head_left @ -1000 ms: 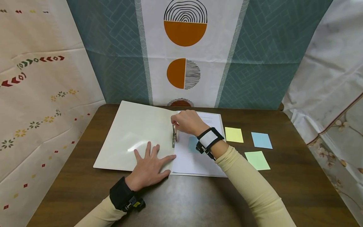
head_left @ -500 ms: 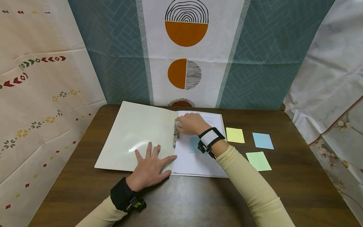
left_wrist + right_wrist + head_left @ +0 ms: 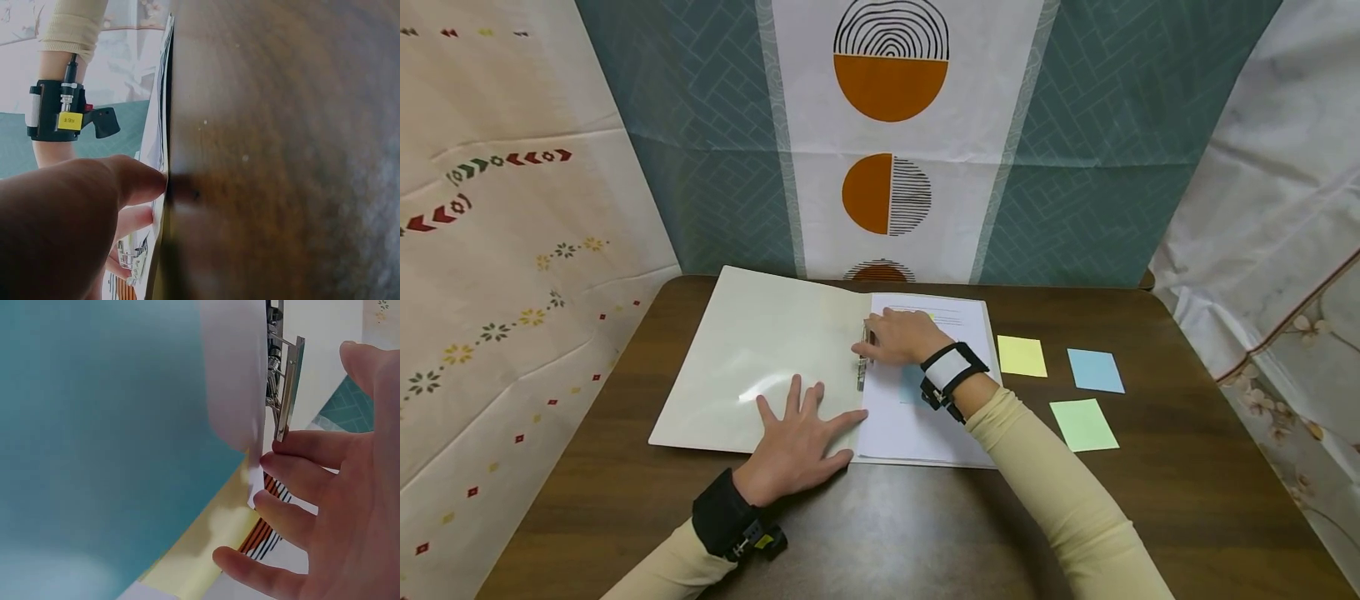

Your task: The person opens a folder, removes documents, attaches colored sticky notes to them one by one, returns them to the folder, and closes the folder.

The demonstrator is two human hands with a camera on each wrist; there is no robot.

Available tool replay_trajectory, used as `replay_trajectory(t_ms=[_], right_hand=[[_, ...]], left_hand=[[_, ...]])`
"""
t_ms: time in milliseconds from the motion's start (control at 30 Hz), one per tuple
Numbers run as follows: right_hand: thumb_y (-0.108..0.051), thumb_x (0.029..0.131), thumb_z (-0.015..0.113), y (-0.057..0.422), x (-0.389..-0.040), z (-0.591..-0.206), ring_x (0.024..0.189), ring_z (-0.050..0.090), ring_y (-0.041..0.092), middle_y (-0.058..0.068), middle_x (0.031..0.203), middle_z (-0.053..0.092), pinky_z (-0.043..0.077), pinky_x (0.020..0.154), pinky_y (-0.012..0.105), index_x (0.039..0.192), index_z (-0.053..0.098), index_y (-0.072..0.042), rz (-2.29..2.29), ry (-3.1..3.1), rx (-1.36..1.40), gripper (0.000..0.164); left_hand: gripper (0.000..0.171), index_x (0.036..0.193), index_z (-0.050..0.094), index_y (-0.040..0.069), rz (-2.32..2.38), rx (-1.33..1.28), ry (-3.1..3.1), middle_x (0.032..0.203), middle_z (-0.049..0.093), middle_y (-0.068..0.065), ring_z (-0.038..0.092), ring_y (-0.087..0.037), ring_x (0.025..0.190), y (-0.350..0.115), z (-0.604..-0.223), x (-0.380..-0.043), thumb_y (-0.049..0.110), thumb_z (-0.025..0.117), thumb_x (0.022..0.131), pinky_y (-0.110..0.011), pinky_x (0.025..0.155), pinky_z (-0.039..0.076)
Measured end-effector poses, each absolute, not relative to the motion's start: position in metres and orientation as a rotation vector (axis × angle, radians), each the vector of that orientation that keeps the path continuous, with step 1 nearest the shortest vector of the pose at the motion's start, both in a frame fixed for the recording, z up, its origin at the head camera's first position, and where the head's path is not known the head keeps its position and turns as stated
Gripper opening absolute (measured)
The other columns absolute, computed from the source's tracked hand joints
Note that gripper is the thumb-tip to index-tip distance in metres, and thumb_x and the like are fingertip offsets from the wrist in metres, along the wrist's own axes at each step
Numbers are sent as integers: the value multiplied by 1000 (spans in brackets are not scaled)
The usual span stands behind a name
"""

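Observation:
An open white file folder [image 3: 752, 350] lies on the table, with a stack of white paper sheets [image 3: 932, 429] on its right side. My left hand [image 3: 797, 450] rests on the folder beside the fold, its fingers spread. My right hand [image 3: 906, 337] is over the metal clip [image 3: 290, 387] at the fold. In the right wrist view, one fingertip touches the clip's end, other fingers are at the paper's edge, and the thumb stands apart. A blue sticky note [image 3: 912, 385] on the top sheet is partly covered by the right wrist. A yellow sticky note [image 3: 206, 537] shows beyond it.
Right of the folder on the brown wooden table [image 3: 1187, 467] lie a loose yellow note [image 3: 1022, 357], a blue note [image 3: 1096, 371] and a green note [image 3: 1084, 425]. Patterned cloths [image 3: 1097, 150] hang behind and at both sides.
My right hand has moved down along the clip toward me, and its thumb has come away from the fingers. The left hand has stayed in place.

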State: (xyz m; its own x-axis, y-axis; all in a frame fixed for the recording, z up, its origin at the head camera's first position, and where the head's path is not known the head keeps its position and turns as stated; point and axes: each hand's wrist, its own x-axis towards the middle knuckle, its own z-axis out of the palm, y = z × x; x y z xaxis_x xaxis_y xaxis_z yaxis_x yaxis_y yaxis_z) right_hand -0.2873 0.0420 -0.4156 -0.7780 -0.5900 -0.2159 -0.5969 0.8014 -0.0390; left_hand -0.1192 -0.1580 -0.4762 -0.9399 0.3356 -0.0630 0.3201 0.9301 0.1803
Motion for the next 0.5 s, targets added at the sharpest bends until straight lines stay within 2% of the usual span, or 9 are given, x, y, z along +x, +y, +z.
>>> replay_trajectory(t_ms=[200,333,433,500], right_hand=[[-66,115,46,45,-287,-418,139,72,34,18,152,71,61,112,54,159,62,-14,59,2801,-940,70],[-63,116,47,47,-283,-415,145,69,36,19,158,69,58,118,55,162,61,-16,16,2830,-962,67],[-62,115,51,51,-278,-410,145,70,34,17,158,70,60,115,54,163,62,-17,-31,2874,-1018,67],[-62,113,54,55,-275,-407,139,74,32,15,153,74,64,109,53,160,64,-18,-69,2901,-1054,65]], left_hand=[[54,156,65,44,260,504,2990,168,50,-32,32,-68,164,-155,-475,-120,51,72,103,-104,106,26],[54,156,65,44,266,496,2992,168,51,-32,32,-67,164,-155,-474,-120,50,72,103,-104,106,26],[54,156,65,44,259,499,2996,167,51,-32,33,-68,163,-155,-474,-119,50,72,103,-103,106,27],[54,156,64,44,254,500,2998,167,51,-32,33,-68,163,-156,-474,-120,50,72,103,-104,105,27]])
